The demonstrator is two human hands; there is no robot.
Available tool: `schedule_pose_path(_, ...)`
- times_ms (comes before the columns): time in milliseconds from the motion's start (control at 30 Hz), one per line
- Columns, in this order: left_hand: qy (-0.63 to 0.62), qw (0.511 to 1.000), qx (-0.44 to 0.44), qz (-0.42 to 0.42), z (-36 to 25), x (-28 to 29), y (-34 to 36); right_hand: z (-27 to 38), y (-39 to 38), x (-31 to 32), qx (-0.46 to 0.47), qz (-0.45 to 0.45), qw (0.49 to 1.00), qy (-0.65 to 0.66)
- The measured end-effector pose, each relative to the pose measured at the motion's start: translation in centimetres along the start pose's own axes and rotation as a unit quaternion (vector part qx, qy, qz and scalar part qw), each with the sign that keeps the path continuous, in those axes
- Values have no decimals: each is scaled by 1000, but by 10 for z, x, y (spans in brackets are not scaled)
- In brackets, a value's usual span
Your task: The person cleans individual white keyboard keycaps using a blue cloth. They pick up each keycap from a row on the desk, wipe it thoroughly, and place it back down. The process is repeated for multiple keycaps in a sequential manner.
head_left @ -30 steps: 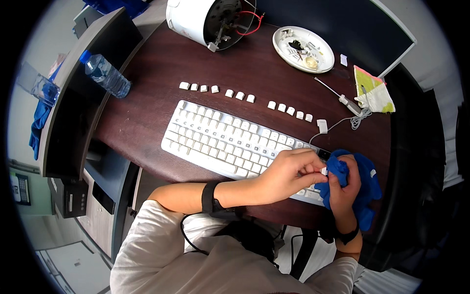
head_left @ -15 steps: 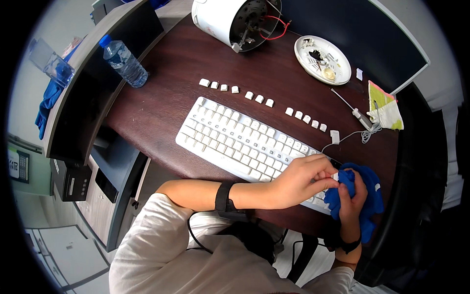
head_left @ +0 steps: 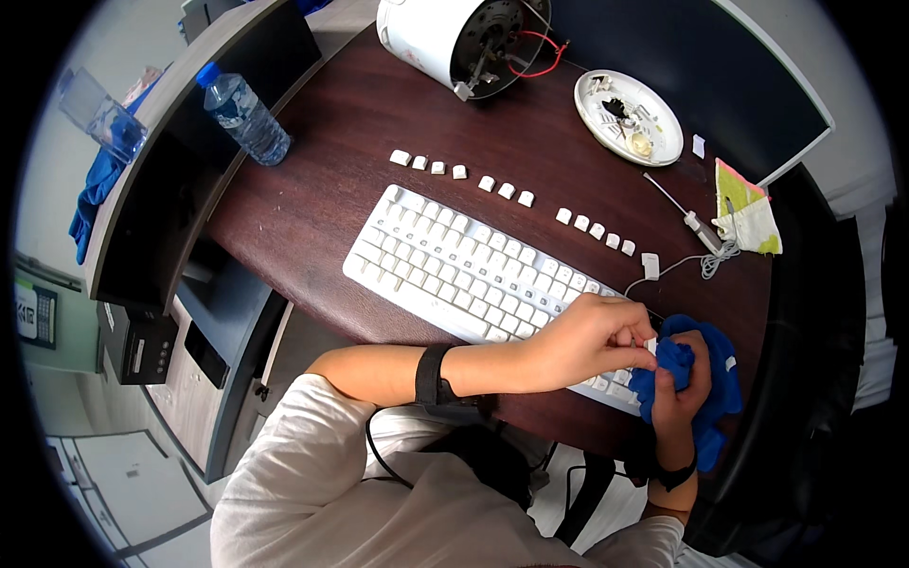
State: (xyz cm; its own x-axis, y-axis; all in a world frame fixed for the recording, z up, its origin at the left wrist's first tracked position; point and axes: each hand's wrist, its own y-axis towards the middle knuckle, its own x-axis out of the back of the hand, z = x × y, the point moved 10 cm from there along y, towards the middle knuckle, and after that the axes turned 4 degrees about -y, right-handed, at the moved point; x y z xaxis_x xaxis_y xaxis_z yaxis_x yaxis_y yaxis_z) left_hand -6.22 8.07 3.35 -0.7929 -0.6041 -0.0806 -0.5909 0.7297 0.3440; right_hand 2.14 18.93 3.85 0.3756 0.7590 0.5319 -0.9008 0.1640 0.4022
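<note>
My left hand (head_left: 592, 346) is closed in a pinch on a small white keycap (head_left: 650, 346), at the right end of a white keyboard (head_left: 440, 260). Against that keycap, my right hand (head_left: 684, 393) grips a bunched blue cloth (head_left: 720, 393); part of the cloth hangs down beside the wrist. Several loose keycaps (head_left: 507, 190) lie in a broken row above the keyboard, which has gaps where switches show. A grey cable (head_left: 715, 260) runs from the keyboard to a coil.
On the dark wooden desk (head_left: 312, 237) are an opened white cylindrical appliance (head_left: 421, 38), a plate (head_left: 597, 137) of small parts, a screwdriver (head_left: 699, 227), a yellow-white cloth (head_left: 748, 213) and a water bottle (head_left: 246, 118) at left. A dark monitor (head_left: 720, 66) stands behind.
The whole view has shifted, with the desk items appearing further right. My hands still hold the keycap and blue cloth together, with only slight movement of fingers and cloth.
</note>
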Motion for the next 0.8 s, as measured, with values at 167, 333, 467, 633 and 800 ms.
schedule_pose_path(167,33,999,-17,22,-4,-3,0,-3,-3,0,-15,-1,1000,0)
schedule_pose_path(333,64,997,-40,11,-2,-3,-1,-1,-3,4,-18,-30,999,-41)
schedule_pose_path(467,67,994,-50,73,-8,-20,-3,-23,-7,22,-91,-134,984,-69)
schedule_pose_path(633,113,992,-32,55,-6,-10,0,1,2,15,-8,-76,996,-43)
schedule_pose_path(800,92,993,-66,43,-12,-11,-2,15,5,9,62,-38,997,-34)
